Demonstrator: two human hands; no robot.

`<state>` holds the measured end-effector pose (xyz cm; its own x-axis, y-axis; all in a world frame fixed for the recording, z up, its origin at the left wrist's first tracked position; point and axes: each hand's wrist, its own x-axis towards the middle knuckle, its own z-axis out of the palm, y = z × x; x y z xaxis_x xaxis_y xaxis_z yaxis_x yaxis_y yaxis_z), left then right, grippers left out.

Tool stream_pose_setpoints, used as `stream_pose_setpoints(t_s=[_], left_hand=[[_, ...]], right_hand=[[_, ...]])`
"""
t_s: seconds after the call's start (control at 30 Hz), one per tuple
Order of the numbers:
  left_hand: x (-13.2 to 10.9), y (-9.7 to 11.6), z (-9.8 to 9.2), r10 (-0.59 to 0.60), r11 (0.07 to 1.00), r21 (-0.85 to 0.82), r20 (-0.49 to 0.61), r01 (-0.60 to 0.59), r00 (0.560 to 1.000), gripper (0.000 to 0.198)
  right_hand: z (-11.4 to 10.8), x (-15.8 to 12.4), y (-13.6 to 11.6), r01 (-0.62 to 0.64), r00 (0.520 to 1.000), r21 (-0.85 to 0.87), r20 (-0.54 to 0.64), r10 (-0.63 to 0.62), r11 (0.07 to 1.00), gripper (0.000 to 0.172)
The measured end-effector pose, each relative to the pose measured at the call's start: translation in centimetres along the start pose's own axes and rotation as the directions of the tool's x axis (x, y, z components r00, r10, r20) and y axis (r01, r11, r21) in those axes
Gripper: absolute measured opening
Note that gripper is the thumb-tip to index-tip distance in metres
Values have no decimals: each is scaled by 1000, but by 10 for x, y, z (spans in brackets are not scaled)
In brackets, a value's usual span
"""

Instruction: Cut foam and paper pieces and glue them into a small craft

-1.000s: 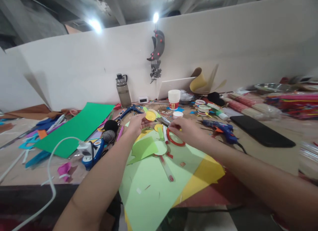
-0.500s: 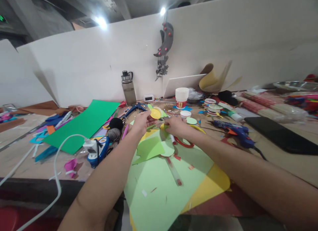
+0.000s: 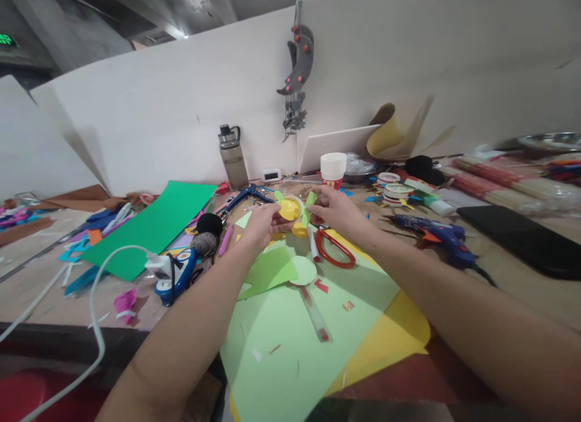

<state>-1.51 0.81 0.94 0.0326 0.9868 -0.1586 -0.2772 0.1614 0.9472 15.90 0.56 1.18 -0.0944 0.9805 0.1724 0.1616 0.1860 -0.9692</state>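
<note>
My left hand (image 3: 265, 225) pinches a yellow round piece (image 3: 289, 209) with a pale rim behind it, and a small green tab (image 3: 279, 195) shows at its upper edge. Close by on the right, my right hand (image 3: 336, 209) grips a light green paper strip (image 3: 310, 207) between thumb and fingers, next to the yellow piece. Whether the strip touches it, I cannot tell. Below the hands lie red-handled scissors (image 3: 338, 257), a white tube with a red end (image 3: 314, 245), a green paper piece (image 3: 271, 270) and a pale green disc (image 3: 303, 270), on a large pale green sheet (image 3: 290, 337).
To the left are a green sheet (image 3: 154, 222), a blue-and-white power socket (image 3: 179, 276) with a white cable, and yarn balls. Behind stand a bottle (image 3: 233, 158) and stacked paper cups (image 3: 333, 168). A glue gun (image 3: 431, 237) and a black slab (image 3: 521, 240) lie right.
My right hand has risen from the table with the green strip, beside the yellow piece. My left hand has shifted slightly right with the yellow piece. The scissors' handle is now uncovered.
</note>
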Motion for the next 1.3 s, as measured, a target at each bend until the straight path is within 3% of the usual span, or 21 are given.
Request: stream_pose_setpoints(t_s=[0.1, 0.23, 0.4, 0.53, 0.63, 0.73, 0.87, 1.1, 1.3], left_hand=[[-1, 0, 2, 6, 1000, 10, -8, -6, 1000, 7], [-1, 0, 2, 11, 1000, 11, -3, -10, 1000, 8], [-5, 1, 6, 10, 1000, 25, 3, -10, 1000, 9], [-7, 0, 8, 33, 999, 0, 7, -33, 999, 6], [-7, -1, 9, 40, 999, -2, 10, -40, 999, 7], [-8, -2, 11, 28, 999, 21, 35, -29, 999, 9], [-11, -3, 15, 18, 1000, 19, 57, -19, 998, 7], [-15, -4, 20, 45, 999, -18, 54, -44, 998, 7], [-17, -5, 22, 50, 999, -4, 74, -50, 996, 11]], right_hand=[[-3, 3, 1, 45, 998, -42, -36, -46, 998, 14], [-7, 2, -2, 85, 996, -89, 2, -85, 992, 9], [-5, -2, -5, 63, 998, -124, 34, -59, 990, 16], [-3, -1, -2, 72, 996, -120, -38, -77, 990, 32], [-3, 0, 0, 113, 991, -144, -55, -122, 983, 24], [-3, 0, 4, 174, 985, -147, 12, -175, 974, 15], [-1, -2, 6, 247, 969, -222, 41, -244, 943, 15], [1, -1, 8, 181, 972, -276, -93, -214, 944, 16], [0, 0, 12, 169, 973, -269, -107, -204, 948, 27]])
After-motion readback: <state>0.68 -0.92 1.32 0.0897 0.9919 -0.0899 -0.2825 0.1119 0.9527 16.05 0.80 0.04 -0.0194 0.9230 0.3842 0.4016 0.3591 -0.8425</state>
